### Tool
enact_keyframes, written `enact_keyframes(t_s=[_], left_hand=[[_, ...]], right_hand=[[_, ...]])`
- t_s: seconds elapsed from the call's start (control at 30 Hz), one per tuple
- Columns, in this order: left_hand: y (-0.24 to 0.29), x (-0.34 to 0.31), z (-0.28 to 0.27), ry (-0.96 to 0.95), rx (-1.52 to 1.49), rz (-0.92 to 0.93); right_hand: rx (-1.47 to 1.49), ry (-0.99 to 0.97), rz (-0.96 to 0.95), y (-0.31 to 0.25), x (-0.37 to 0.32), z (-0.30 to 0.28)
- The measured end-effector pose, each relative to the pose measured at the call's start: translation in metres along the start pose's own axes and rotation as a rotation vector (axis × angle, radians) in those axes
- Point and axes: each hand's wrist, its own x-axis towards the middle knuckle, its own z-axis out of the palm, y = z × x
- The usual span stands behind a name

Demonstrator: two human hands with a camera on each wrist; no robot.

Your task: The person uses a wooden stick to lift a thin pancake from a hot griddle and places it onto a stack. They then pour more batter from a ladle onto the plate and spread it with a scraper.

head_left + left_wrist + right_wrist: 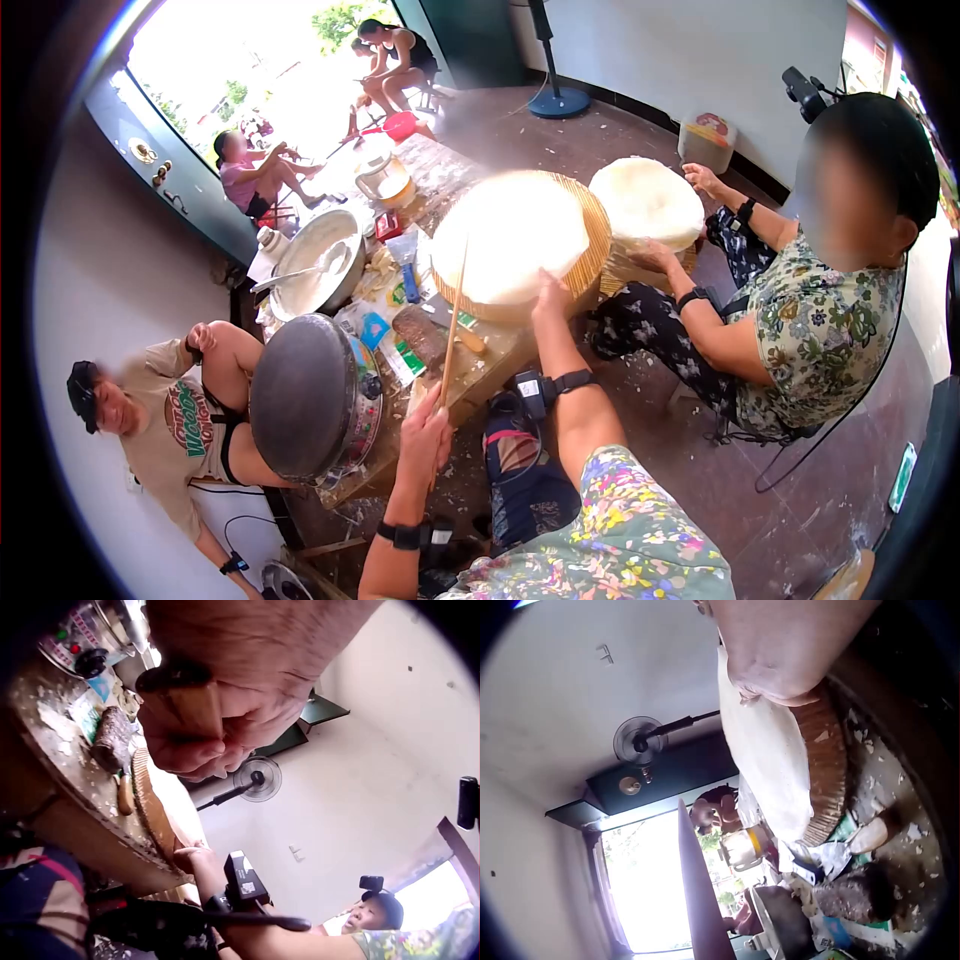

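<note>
My left hand (425, 435) grips one end of a long thin wooden stick (453, 340). The stick slants up across the white round sheet (510, 235) on the table. In the left wrist view the fingers curl round the stick's flat butt (196, 711). My right hand (548, 298) is at the sheet's near edge, pinching it, its fingertips partly hidden. Seen from the right wrist, the pale sheet (769, 761) lies over a ribbed, straw-coloured round base (821, 765). A round dark griddle (308, 395) stands left of my left hand.
A dark, rough roller-like tool (420, 338) lies on the littered table (400, 455). Behind are a metal basin (350, 270) with a ladle and a jug (385, 180). At right a seated person (830, 300) handles another white round stack (648, 203). Another person (160, 410) sits left.
</note>
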Motion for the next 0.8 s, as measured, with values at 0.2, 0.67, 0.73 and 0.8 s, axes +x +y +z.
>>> enact_keyframes(t_s=[0.2, 0.67, 0.73, 0.8], left_hand=[[-0.056, -0.067, -0.037, 0.005, 0.002, -0.078], [-0.101, -0.170, -0.068, 0.264, -0.097, 0.057], [-0.102, -0.168, -0.061, 0.257, -0.145, 0.112], [-0.096, -0.174, -0.055, 0.247, -0.168, 0.161]], right_hand=[[-0.061, -0.174, 0.133, -0.017, -0.006, -0.043], [-0.950, -1.120, -0.133, -0.048, -0.233, -0.157], [-1.012, -1.406, -0.139, -0.056, -0.264, -0.153], [-1.088, -1.584, -0.110, -0.069, -0.291, -0.145]])
